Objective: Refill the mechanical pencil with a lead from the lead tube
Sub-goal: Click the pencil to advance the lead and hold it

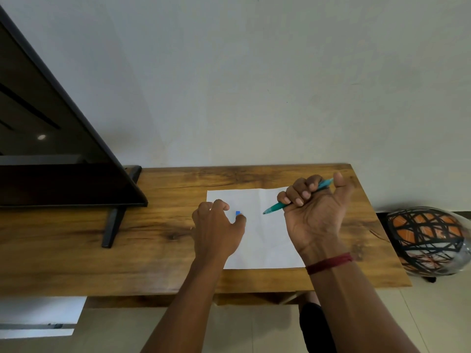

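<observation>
The right hand (314, 212) is closed in a fist-like grip around a teal mechanical pencil (298, 197). The four fingers wrap over the barrel, and the thumb stands up and apart from them, near the back end of the pencil. The pencil lies tilted in the hand: its tip points down and to the left, above the white paper (265, 240), and its back end comes out between the fingers and the thumb. A dark red thread band (330, 263) goes around the right wrist.

The left hand (216, 228) rests palm down on the left part of the paper. Its grip is narrow, with the thumb and the forefinger curved toward each other around a small blue object (238, 213). This object lies on the paper just between the fingertips; I cannot tell if they already touch it, or if it is the lead tube or only a cap.

The paper lies flat on a wooden bench (165, 200), which stands against a pale wall. On the left side of the bench stands a dark flat screen (51, 149) on a black foot. On the floor to the right of the bench is a round orange and black helmet-like object (428, 240).
</observation>
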